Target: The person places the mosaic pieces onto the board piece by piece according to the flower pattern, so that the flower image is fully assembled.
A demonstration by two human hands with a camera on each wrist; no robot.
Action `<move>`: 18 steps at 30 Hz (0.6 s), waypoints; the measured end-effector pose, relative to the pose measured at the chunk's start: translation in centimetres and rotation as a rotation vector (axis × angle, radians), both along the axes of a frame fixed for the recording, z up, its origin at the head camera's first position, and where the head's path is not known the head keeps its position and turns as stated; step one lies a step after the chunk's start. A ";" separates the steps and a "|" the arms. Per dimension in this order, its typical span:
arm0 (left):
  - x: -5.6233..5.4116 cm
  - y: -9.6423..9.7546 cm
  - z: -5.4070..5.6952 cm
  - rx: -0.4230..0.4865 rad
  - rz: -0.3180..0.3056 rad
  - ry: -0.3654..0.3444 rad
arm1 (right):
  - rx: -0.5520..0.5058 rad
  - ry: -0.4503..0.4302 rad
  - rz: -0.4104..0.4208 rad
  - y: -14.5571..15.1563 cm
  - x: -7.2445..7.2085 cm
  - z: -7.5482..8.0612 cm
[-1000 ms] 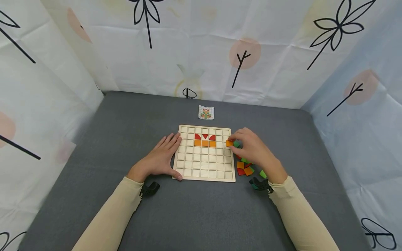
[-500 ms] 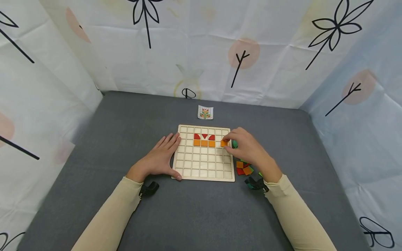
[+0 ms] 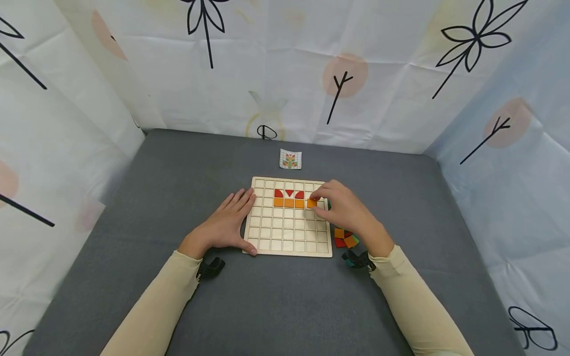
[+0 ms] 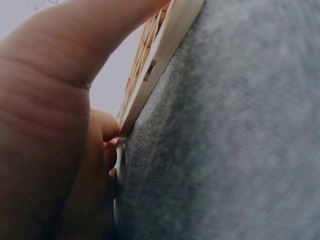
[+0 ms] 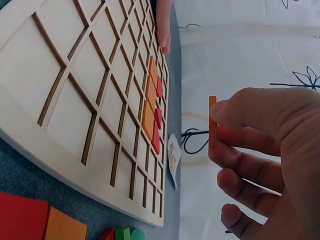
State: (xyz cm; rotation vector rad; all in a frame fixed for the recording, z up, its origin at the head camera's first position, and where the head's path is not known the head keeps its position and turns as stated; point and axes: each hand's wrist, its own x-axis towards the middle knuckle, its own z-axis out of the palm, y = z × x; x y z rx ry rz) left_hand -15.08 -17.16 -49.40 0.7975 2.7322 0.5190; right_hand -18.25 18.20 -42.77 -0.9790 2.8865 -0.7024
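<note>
Between thumb and fingertips my right hand [image 3: 342, 203] pinches an orange square tile [image 5: 213, 122], held over the right part of a wooden grid board [image 3: 282, 242]. In the head view the tile appears just right of a row of three orange tiles [image 3: 289, 203]. Above that row sit red pieces [image 3: 289, 193], two curved ones with a triangle between them. My left hand [image 3: 229, 220] rests at the board's left edge, fingers spread, thumb at the lower left corner. The left wrist view shows the thumb and fingertips right at the board's side [image 4: 155, 65].
Loose red, orange and green tiles [image 3: 345, 238] lie on the grey table right of the board, partly hidden by the right hand. A small printed card [image 3: 290, 159] with a coloured pattern lies behind the board. Patterned cloth [image 3: 285, 74] walls surround the table.
My right hand has moved left with the orange tile, from the board's right edge inward toward the orange row. The left hand has stayed at the board's left side.
</note>
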 end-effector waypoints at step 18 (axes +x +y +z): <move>-0.1 0.0 0.0 0.002 -0.003 0.007 | -0.011 0.002 0.021 -1.4 -0.4 -0.5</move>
